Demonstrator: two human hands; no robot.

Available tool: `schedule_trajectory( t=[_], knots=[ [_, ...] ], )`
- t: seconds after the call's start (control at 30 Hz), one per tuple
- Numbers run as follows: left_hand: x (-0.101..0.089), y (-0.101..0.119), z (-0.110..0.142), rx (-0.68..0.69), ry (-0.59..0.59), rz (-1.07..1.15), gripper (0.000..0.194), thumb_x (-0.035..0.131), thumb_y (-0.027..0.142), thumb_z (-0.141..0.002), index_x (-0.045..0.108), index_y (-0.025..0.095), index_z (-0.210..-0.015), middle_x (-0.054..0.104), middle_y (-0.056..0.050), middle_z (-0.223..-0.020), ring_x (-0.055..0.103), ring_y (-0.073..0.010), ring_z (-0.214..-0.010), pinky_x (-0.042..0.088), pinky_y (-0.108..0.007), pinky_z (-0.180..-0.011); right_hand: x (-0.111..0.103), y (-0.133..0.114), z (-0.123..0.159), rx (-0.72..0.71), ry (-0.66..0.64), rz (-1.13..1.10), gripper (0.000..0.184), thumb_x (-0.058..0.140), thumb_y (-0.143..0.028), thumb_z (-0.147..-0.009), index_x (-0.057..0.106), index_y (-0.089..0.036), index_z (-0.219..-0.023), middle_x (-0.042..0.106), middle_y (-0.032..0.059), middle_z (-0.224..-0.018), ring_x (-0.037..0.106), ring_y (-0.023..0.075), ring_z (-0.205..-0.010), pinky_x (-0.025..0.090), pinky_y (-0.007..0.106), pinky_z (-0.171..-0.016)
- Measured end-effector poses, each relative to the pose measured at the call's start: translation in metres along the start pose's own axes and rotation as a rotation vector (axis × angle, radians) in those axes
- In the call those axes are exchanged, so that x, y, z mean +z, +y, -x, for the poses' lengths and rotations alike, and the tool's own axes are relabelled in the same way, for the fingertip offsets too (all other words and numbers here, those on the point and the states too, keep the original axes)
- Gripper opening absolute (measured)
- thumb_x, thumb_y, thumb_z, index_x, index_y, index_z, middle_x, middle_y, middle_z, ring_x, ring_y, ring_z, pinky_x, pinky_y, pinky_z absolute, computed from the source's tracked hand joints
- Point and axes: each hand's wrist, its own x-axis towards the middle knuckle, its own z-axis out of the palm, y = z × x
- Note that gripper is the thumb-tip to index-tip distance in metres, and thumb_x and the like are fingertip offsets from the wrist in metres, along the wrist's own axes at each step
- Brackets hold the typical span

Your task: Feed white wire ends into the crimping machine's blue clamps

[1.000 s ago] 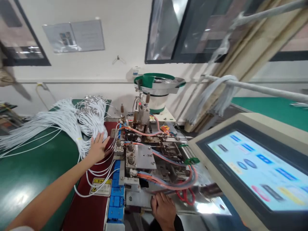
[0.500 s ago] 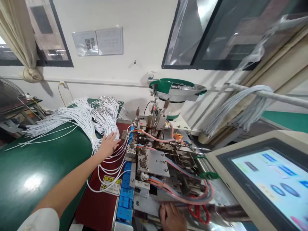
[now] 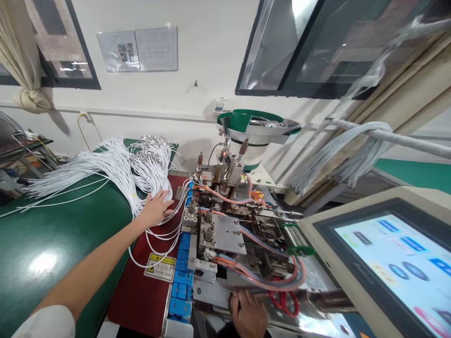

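Observation:
My left hand (image 3: 155,211) lies palm down with its fingers spread on a thick bundle of white cables (image 3: 153,180), close to the machine's left side. Loose cables (image 3: 160,251) loop from beneath it toward a row of blue clamps (image 3: 181,293). At the bottom, my right hand (image 3: 248,314) rests on the metal front of the machine (image 3: 225,234), fingers slightly bent and the thumb apart; I see nothing held in it. Red-handled scissors (image 3: 287,303) lie just to its right.
A green table (image 3: 63,244) carries the cable pile on the left. On the right a touch screen (image 3: 394,263) juts in. A bowl feeder (image 3: 260,131) stands behind the machine, and more cables (image 3: 341,155) hang over a rail. A yellow warning label (image 3: 160,266) marks the red plate.
The view has shifted slightly, moving the scene a little to the left and mostly upward. Both hands stay at the same places, the left on the cables and the right on the machine.

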Motion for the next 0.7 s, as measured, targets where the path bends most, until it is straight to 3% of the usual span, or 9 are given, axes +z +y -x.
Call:
schedule_trajectory(
  t=[0.17, 0.4, 0.5, 0.63, 0.7],
  knots=[
    [0.003, -0.004, 0.005, 0.031, 0.004, 0.035, 0.039, 0.042, 0.037, -0.087, 0.050, 0.025, -0.123, 0.025, -0.012, -0.144, 0.018, -0.0301, -0.133, 0.019, -0.058, -0.101, -0.002, -0.001, -0.002, 0.020, -0.015, -0.012, 0.033, 0.039, -0.023, -0.086, 0.062, -0.019, -0.061, 0.060, 0.0062, -0.059, 0.055, 0.0206, -0.058, 0.036, 0.034, -0.060],
    [0.001, -0.024, 0.023, 0.080, 0.014, 0.121, 0.046, 0.035, 0.037, -0.089, 0.041, 0.020, -0.131, 0.036, -0.007, -0.140, 0.028, -0.0236, -0.130, 0.027, -0.044, -0.105, 0.000, -0.001, 0.001, 0.027, -0.023, -0.020, 0.034, 0.035, -0.023, -0.088, 0.062, -0.017, -0.068, 0.062, 0.0077, -0.066, 0.054, 0.0205, -0.063, 0.036, 0.034, -0.065],
    [0.009, -0.032, 0.040, 0.022, 0.157, 0.243, 0.049, 0.034, 0.044, -0.088, 0.043, 0.020, -0.130, 0.040, -0.006, -0.137, 0.032, -0.0224, -0.129, 0.031, -0.038, -0.104, 0.000, -0.001, 0.001, 0.029, -0.030, -0.034, 0.034, 0.034, -0.024, -0.088, 0.060, -0.017, -0.068, 0.061, 0.0068, -0.064, 0.052, 0.0200, -0.064, 0.035, 0.033, -0.065],
    [0.028, -0.041, 0.058, -0.220, 0.437, 0.326, 0.057, 0.035, 0.052, -0.086, 0.045, 0.014, -0.127, 0.040, -0.012, -0.136, 0.032, -0.0256, -0.128, 0.029, -0.040, -0.105, 0.002, 0.000, 0.001, 0.024, -0.013, -0.049, 0.032, 0.034, -0.022, -0.088, 0.059, -0.018, -0.068, 0.061, 0.0059, -0.065, 0.052, 0.0185, -0.065, 0.035, 0.032, -0.065],
    [0.036, -0.045, 0.062, -0.368, 0.518, 0.368, 0.063, 0.037, 0.054, -0.083, 0.043, 0.011, -0.128, 0.038, -0.016, -0.136, 0.031, -0.0274, -0.128, 0.027, -0.041, -0.106, 0.003, 0.000, 0.001, 0.024, -0.013, -0.051, 0.031, 0.036, -0.022, -0.087, 0.059, -0.018, -0.066, 0.060, 0.0053, -0.064, 0.052, 0.0180, -0.064, 0.034, 0.031, -0.065]
  ],
)
